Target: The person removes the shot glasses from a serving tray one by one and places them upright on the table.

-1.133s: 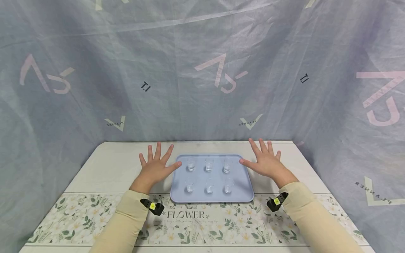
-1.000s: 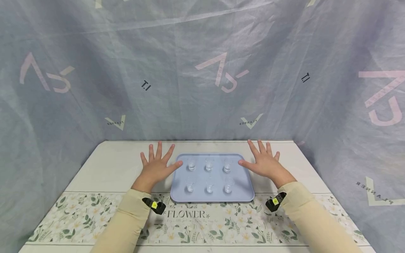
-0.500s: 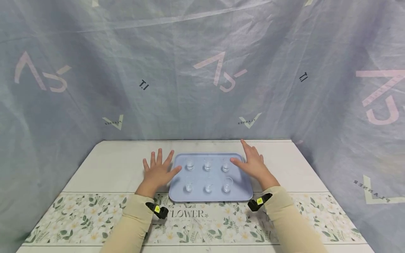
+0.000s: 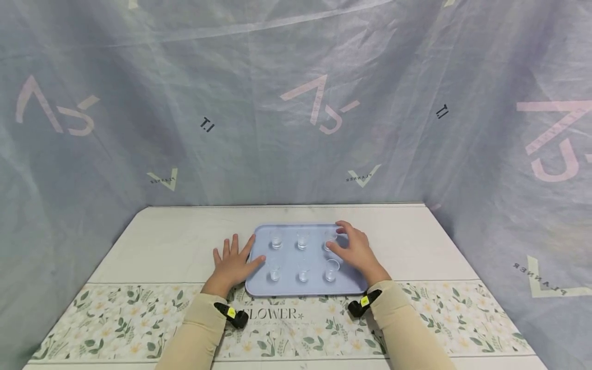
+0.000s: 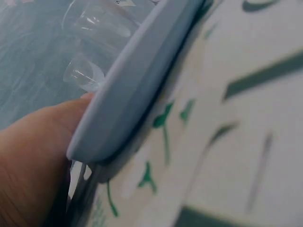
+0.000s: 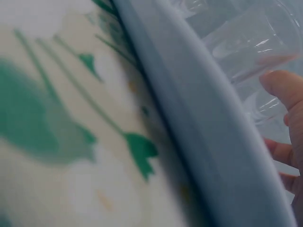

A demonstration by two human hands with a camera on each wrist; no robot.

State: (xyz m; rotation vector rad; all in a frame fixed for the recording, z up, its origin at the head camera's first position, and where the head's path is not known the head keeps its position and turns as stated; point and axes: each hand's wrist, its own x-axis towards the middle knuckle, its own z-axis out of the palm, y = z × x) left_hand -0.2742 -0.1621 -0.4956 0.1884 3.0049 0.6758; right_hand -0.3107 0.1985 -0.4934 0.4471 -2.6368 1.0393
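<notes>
Several small clear cups, the bottoms looking filled with a little liquid, stand upright in two rows on a light blue tray (image 4: 289, 290). My right hand (image 4: 359, 252) reaches over the tray's right side, fingers bent around the back right cup (image 4: 329, 247). Its thumb lies in front of that cup and a finger behind; firm contact does not show. The front right cup (image 4: 330, 274) is close below the hand; it also looms large in the right wrist view. At the tray's left edge my left hand (image 4: 232, 267) lies with spread fingers, thumb over the rim near the left cups (image 4: 275, 274).
A white tabletop cover (image 4: 185, 231) with a floral band (image 4: 115, 318) lies under the tray. Grey-blue curtains (image 4: 259, 128) with printed letters hang behind and along both sides. Black cameras are strapped to both wrists.
My right hand has moved left and down from beside the tray to the back right cup, its fingers bending. My left hand has lowered toward the tray's left edge. The cups have stayed put.
</notes>
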